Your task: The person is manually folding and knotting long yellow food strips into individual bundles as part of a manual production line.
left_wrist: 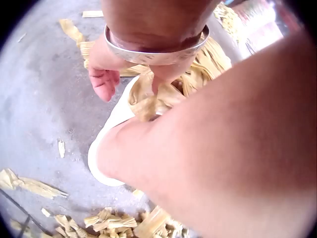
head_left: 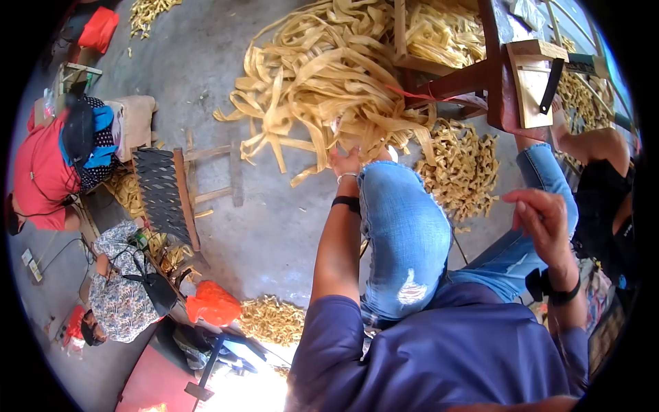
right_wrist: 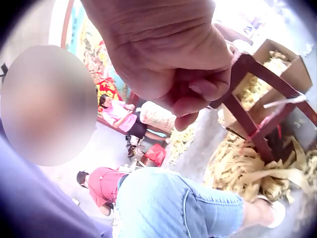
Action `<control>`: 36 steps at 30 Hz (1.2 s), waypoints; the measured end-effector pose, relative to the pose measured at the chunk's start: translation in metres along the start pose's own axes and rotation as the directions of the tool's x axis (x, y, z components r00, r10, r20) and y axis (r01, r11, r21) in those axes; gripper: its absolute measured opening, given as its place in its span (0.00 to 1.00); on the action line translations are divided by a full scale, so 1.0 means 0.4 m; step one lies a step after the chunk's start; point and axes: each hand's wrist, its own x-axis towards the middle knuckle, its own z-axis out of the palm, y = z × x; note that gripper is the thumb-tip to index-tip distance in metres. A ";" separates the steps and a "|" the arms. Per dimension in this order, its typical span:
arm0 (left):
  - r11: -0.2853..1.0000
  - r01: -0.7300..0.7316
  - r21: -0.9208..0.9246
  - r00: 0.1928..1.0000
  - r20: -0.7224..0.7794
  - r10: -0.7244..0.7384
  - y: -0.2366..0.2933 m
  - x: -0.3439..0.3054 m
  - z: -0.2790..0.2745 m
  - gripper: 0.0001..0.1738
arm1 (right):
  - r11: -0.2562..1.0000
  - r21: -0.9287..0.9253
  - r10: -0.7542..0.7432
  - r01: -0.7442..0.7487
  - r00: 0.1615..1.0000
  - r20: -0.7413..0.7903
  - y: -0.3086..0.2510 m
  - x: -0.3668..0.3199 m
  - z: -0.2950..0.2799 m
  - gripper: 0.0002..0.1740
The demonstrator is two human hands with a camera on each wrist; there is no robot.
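Observation:
My left hand (head_left: 345,162) reaches down past the knee to the near edge of a large heap of long, flat, pale-yellow strips (head_left: 336,75). In the left wrist view, the thumb and a finger of that hand (left_wrist: 106,74) stand apart, one fingertip right at a folded strip (left_wrist: 143,101) over the white shoe (left_wrist: 106,144). The wrist and leg hide the other fingers. My right hand (head_left: 539,216) is raised above the right thigh, away from the strips. Its fingers (right_wrist: 190,99) are loosely bent and nothing shows in them.
A pile of short knotted pieces (head_left: 460,168) lies beside my foot. At the right stands a dark red wooden frame (head_left: 501,75), with a box of strips (head_left: 446,34) behind it. Two people (head_left: 44,172) (head_left: 127,295) sit at left near a woven-seat chair (head_left: 165,196).

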 end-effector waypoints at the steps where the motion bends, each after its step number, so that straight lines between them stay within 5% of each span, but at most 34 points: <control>1: 0.995 0.095 -0.022 0.992 0.082 -0.093 0.020 0.012 -0.014 0.15 | 0.998 0.036 0.056 -0.057 0.998 0.018 0.022 -0.017 0.007 0.10; 2: 0.938 0.341 -0.062 0.880 0.372 -0.295 0.028 0.040 -0.047 0.14 | 0.991 0.070 0.114 -0.116 0.993 0.036 0.039 -0.029 0.013 0.10; 3: 0.826 0.563 -0.024 0.647 0.635 -0.422 0.069 0.066 -0.089 0.13 | 0.989 0.076 0.121 -0.124 0.992 0.044 0.057 -0.035 0.021 0.10; 5: 0.571 0.636 -0.519 0.772 0.427 -0.471 0.141 0.098 -0.134 0.09 | 0.986 0.090 0.137 -0.141 0.989 0.049 0.093 -0.048 0.028 0.10; 9: 0.278 0.419 -0.865 0.898 0.349 -0.266 0.324 0.234 -0.325 0.09 | 0.943 0.277 0.189 -0.186 0.982 0.018 0.187 -0.011 0.073 0.10; 15: 0.291 0.374 -0.881 0.928 0.352 -0.125 0.484 0.268 -0.481 0.10 | 0.999 0.037 0.001 0.002 0.996 -0.085 0.398 0.302 0.308 0.13; 16: 0.320 0.377 -0.869 0.926 0.356 -0.126 0.499 0.261 -0.478 0.10 | 0.962 -0.178 -0.236 0.208 0.960 -0.151 0.436 0.362 0.368 0.14; 18: 0.403 0.394 -0.826 0.918 0.372 -0.137 0.532 0.237 -0.477 0.09 | 0.882 -0.355 -0.372 0.311 0.921 -0.117 0.443 0.428 0.433 0.16; 20: 0.402 0.377 -0.835 0.919 0.390 -0.053 0.553 0.242 -0.492 0.09 | 0.944 -0.284 -0.175 0.168 0.985 0.002 0.413 0.449 0.465 0.18; 21: 0.402 0.370 -0.838 0.917 0.399 -0.012 0.562 0.243 -0.506 0.09 | 0.989 -0.085 -0.114 0.118 0.992 0.051 0.404 0.454 0.460 0.19; 23: 0.413 0.281 -0.867 0.947 0.320 0.028 0.612 0.290 -0.578 0.09 | 0.956 0.293 -0.035 -0.017 0.985 0.170 0.362 0.474 0.415 0.20; 25: 0.416 0.162 -0.895 0.976 0.208 0.067 0.717 0.306 -0.671 0.15 | 0.829 0.552 -0.209 0.088 0.965 0.160 0.231 0.450 0.326 0.25; 26: 0.563 0.016 -0.826 0.993 0.078 0.087 0.742 0.303 -0.694 0.20 | 0.724 0.681 -0.274 0.111 0.952 0.136 0.111 0.415 0.255 0.28; 28: 0.785 -0.252 -0.565 0.967 -0.178 0.182 0.796 0.284 -0.740 0.31 | 0.624 0.713 -0.488 0.320 0.872 0.036 -0.074 0.386 0.152 0.32; 29: 0.749 -0.322 -0.580 0.946 -0.165 0.279 0.830 0.255 -0.768 0.34 | 0.524 0.697 -0.642 0.490 0.765 -0.056 -0.166 0.369 0.108 0.29; 30: 0.708 -0.386 -0.591 0.915 -0.149 0.374 0.865 0.209 -0.795 0.37 | 0.520 0.412 -0.757 0.748 0.627 -0.184 -0.272 0.350 0.061 0.26; 31: 0.668 -0.443 -0.598 0.876 -0.129 0.465 0.892 0.168 -0.826 0.40 | 0.486 0.482 -0.767 0.729 0.620 -0.165 -0.374 0.306 0.015 0.23; 33: 0.620 -0.489 -0.614 0.861 -0.224 0.457 0.946 0.117 -0.890 0.39 | 0.349 0.310 -0.868 0.884 0.430 -0.250 -0.547 0.201 -0.058 0.20; 34: 0.586 -0.525 -0.618 0.839 -0.259 0.478 0.967 0.090 -0.925 0.39 | 0.317 0.385 -0.912 0.867 0.390 -0.125 -0.610 0.111 -0.131 0.21; 36: 0.532 -0.554 -0.640 0.818 -0.300 0.491 1.020 0.008 -1.000 0.37 | 0.211 0.399 -0.944 0.892 0.292 -0.155 -0.669 -0.004 -0.170 0.21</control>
